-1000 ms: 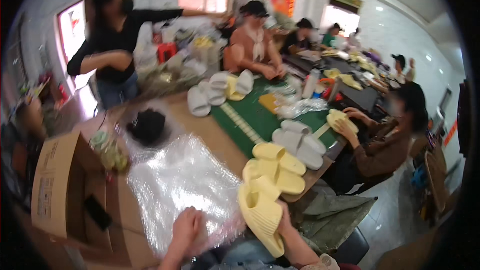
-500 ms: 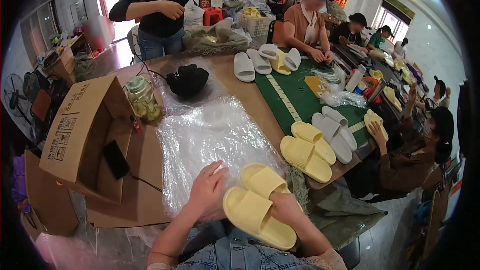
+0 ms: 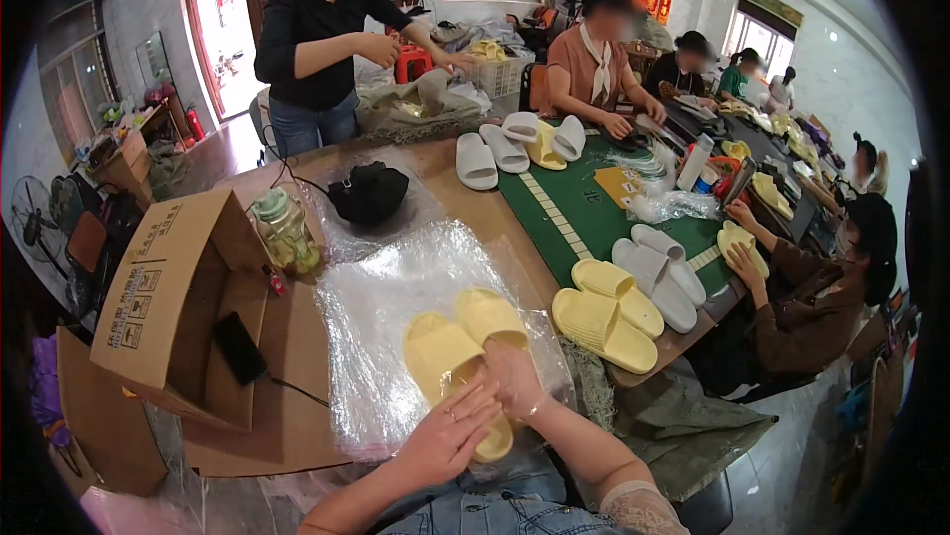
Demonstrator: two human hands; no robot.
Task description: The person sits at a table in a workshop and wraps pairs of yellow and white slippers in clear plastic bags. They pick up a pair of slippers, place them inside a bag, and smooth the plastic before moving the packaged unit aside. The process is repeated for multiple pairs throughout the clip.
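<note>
A pair of pale yellow slide slippers [image 3: 457,349] lies side by side on a stack of clear plastic bags [image 3: 396,288] near the table's front edge. My left hand [image 3: 450,433] rests on the heel end of the left slipper. My right hand [image 3: 513,377] presses on the heel end of the right slipper, its fingers curled over it. Both forearms come up from the lower edge, over my denim-clad lap.
An open cardboard box [image 3: 173,302] with a black phone inside stands at left, beside a glass jar [image 3: 284,231] and a black bag [image 3: 368,193]. More yellow slippers [image 3: 606,312] and white slippers [image 3: 658,263] lie on the green mat [image 3: 584,213]. Several people sit or stand around the table.
The slipper pair moved from hanging at the table's right edge up onto the plastic bags. Both hands followed it and now rest on its heel ends. The view tilted toward the table.
</note>
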